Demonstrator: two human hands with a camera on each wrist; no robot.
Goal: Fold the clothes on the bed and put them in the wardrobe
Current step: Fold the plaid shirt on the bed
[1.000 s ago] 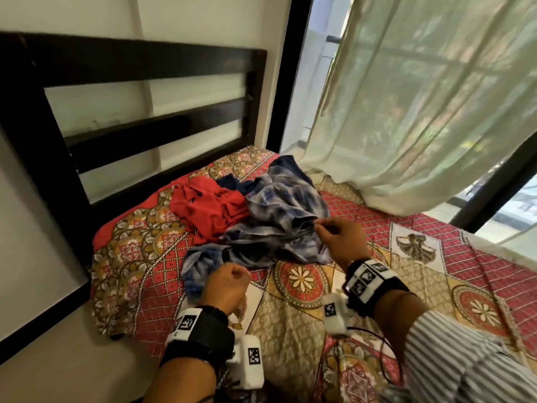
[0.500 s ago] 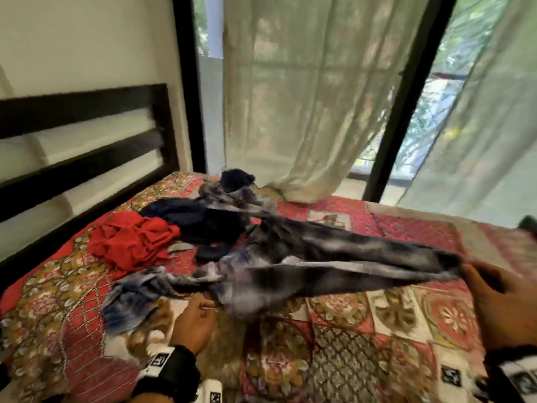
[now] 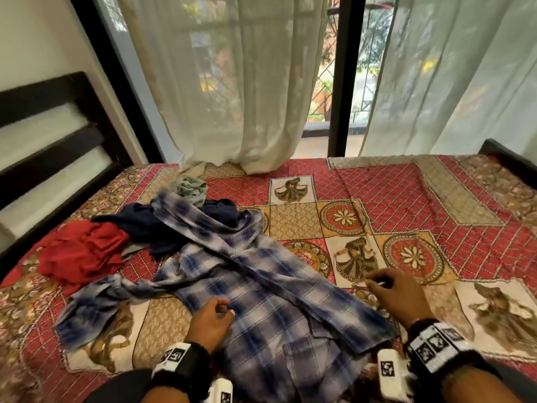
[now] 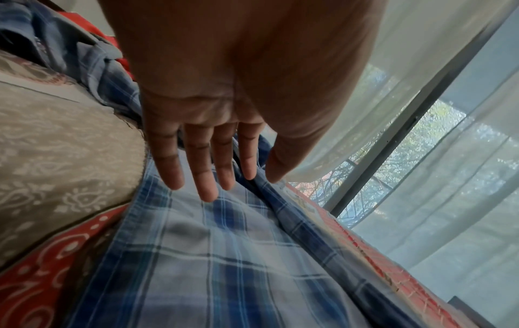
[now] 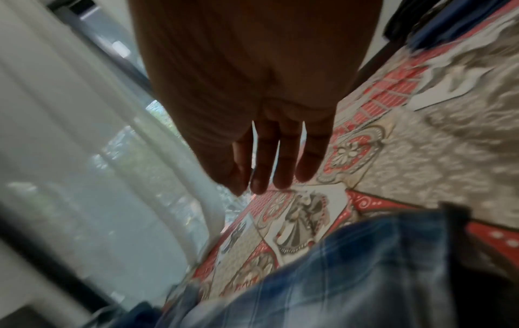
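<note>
Head view: plaid shirt (image 3: pixel 261 289) now spread on the bedspread (image 3: pixel 436 205).
Left hand (image 3: pixel 210 322) and right hand (image 3: pixel 396 295), both released and relaxed, flank it; folding can start.

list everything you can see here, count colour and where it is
plaid shirt: one, blue and white, spread across the near middle of the bed
red garment: one, red, bunched at the left by the headboard
dark garment: one heap, navy, behind the plaid shirt; whether it is one piece or more is unclear
grey-green garment: one, crumpled at the far side of the pile
bedspread: one, red and gold patterned, covering the bed
headboard: one, dark, at the left
curtains: sheer, pale, over the window behind the bed
left hand: fingers loose over the plaid shirt, gripping nothing
right hand: open, over the bedspread beside the shirt's right edge
</note>
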